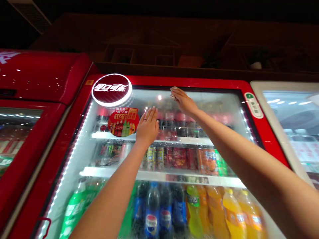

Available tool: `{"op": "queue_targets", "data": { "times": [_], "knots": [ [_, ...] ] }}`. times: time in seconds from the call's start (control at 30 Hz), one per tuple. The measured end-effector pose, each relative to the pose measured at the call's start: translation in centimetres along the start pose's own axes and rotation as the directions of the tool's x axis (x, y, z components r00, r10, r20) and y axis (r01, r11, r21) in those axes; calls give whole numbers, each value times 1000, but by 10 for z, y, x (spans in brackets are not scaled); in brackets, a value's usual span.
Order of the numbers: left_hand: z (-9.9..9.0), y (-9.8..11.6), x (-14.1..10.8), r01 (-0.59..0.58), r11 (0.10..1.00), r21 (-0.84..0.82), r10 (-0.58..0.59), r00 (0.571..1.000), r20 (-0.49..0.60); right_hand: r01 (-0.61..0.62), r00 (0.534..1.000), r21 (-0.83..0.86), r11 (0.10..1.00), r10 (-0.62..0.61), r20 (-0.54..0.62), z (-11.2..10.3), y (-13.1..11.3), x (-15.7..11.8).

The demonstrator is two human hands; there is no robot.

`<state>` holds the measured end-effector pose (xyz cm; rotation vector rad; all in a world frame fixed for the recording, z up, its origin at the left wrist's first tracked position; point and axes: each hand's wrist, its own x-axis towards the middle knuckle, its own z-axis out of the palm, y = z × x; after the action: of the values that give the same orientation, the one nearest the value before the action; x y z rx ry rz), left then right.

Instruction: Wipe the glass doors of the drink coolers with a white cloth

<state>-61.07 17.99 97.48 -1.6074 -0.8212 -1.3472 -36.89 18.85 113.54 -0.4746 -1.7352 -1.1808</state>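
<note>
A red-framed drinks fridge [189,81] with a glass door stands before me. My left hand [148,125] lies flat against the glass, fingers stretched upward and a ring on one of them. Just left of it a round red sticker [123,122] is stuck to the door. Higher and to the right, my right hand [183,100] is closed on a pale crumpled cloth [173,94], close to the top edge of the glass. Whether the cloth is fabric or paper I cannot tell. A lit round sign [112,90] sits at the door's upper left.
Behind the glass, shelves [159,175] hold cans and bottles, with cola bottles [152,209] and orange drinks [234,212] at the bottom. Another red fridge [45,71] adjoins on the left, a white-framed fridge [258,89] on the right. A dark wooden ledge [154,70] runs above.
</note>
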Motion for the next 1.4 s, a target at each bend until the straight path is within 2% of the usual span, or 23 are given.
{"op": "queue_targets", "data": {
  "times": [0.1,0.17,0.27,0.37,0.47,0.6,0.7,0.8,0.93,1.0,1.07,1.17,1.23,1.33,1.4],
  "knots": [
    [-2,1,0,-4,1000,15,4,1000,11,-68,995,21,997,70,-73,11,1,18],
    [-3,2,0,-8,1000,13,7,1000,13,-83,993,28,996,85,-81,18,-7,20],
    [-3,2,0,-13,1000,-6,13,1000,13,0,1000,29,1000,0,-13,19,-24,-1],
    [-2,1,0,-8,1000,-24,9,1000,20,98,994,34,995,-99,52,5,-30,-32],
    [0,0,1,-5,999,-44,6,1000,22,51,998,9,999,-52,38,-11,-17,-48],
    [0,0,2,-10,998,-56,12,1000,25,-100,993,-19,995,99,-61,-10,6,-27],
    [-1,1,2,-1,999,-32,3,998,55,-159,983,-15,987,157,-92,3,6,-1],
    [0,0,1,-10,999,-44,12,999,42,-111,993,-16,994,110,-50,12,-10,5],
    [1,0,1,-22,996,-82,23,1000,10,1,1000,10,1000,-1,28,4,-27,-22],
    [1,1,1,-13,997,-77,15,1000,24,31,999,23,999,-32,44,-6,-22,-35],
    [-1,1,1,-6,998,-68,9,999,39,5,1000,13,1000,-6,25,-14,-8,-37],
    [-2,2,1,-7,998,-62,9,999,34,-76,996,-5,997,76,-47,-13,15,-20],
    [-2,2,1,-9,999,-53,11,1000,27,-114,990,-3,993,113,-89,-6,22,-2],
    [-2,3,1,-7,999,-33,8,999,31,-102,992,2,995,102,-79,5,14,11],
    [-2,3,0,-11,999,-30,12,999,31,-53,998,4,999,53,-38,6,2,5]
  ]
}}
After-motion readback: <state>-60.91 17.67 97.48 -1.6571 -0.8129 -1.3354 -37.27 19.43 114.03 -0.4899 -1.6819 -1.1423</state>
